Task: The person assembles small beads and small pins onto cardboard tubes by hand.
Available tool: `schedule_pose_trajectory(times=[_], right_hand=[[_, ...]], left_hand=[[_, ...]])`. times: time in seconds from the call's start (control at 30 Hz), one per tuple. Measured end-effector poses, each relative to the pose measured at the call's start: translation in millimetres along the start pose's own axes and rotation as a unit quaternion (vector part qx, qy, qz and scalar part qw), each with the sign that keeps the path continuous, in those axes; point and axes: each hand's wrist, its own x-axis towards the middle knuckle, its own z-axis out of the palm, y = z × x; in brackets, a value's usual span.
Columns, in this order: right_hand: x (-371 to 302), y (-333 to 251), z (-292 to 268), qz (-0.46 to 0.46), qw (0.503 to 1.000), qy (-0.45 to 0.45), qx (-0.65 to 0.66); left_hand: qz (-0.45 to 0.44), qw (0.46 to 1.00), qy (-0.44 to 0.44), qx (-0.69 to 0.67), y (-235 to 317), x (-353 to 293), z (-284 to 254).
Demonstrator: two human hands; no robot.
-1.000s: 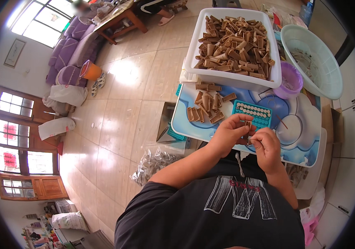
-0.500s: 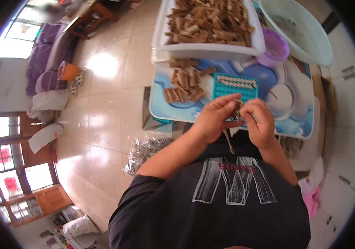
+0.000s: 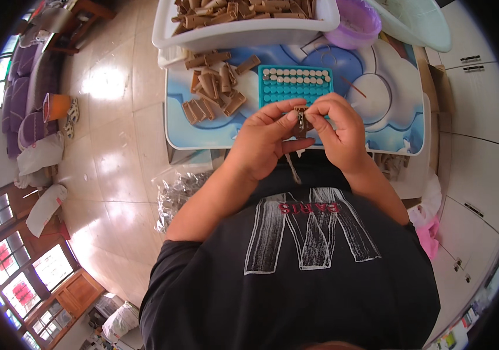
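Head view, looking down on seated person in black printed T-shirt. Both hands meet over near edge of low table w/ blue-and-white cloud pattern. Left hand and right hand pinch one small brown piece between fingertips; pale thin strand hangs below it. Just beyond hands: teal tray, far rows filled w/ pale round caps, near rows open. Left of tray: loose pile of brown tubes on table. Far edge: white tub full of same tubes; purple bowl beside it, pale green basin at right. Clear bags on tiled floor, left of person.
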Motion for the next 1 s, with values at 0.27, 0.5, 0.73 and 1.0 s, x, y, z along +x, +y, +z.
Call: schedule_pose_trajectory(times=[0.27, 0.5, 0.73, 1.0], right_hand=[[2.8, 4.0, 4.8, -0.019, 1.0, 0.009, -0.016], [1.9, 3.8, 6.6, -0.08, 0.99, 0.02, -0.115], [-1.3, 8.2, 6.6, -0.078, 0.992, 0.028, -0.089], [-0.6, 4.9, 4.7, -0.1, 0.986, 0.015, -0.132]], left_hand=[[-0.008, 1.0, -0.015, 0.017, -2.5, 1.3, -8.4], [-0.01, 0.999, -0.001, -0.033, -5.1, -1.6, -8.9], [-0.016, 1.0, -0.016, 0.01, -4.7, -2.7, -9.6], [-0.009, 1.0, -0.021, -0.003, -6.0, -3.1, -10.3]])
